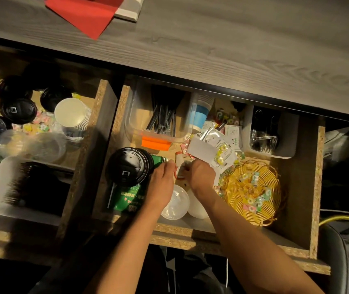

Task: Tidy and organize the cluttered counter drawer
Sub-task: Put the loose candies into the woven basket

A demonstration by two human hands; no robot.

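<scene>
Two open drawers sat side by side under the counter top (pixel 211 39). In the right drawer (pixel 315 187), a clear tray of straws (pixel 160 117) lay at the back left, a stack of paper cups (pixel 201 113) just to its right, and a small bin of clips (pixel 269 132) at the back right. A pile of packets (pixel 218 141) lay between the cups and the bin, with a wire basket (pixel 252 192) in front of it. A stack of cup lids (pixel 129 166) sat front left, clear lids (pixel 175 202) near the front edge between them and the basket. Both the left hand (pixel 160 183) and the right hand (pixel 201 175) met mid-drawer, just behind the clear lids. In the left drawer (pixel 97 145), more lids (pixel 18 109) lay behind a tray (pixel 24 187).
</scene>
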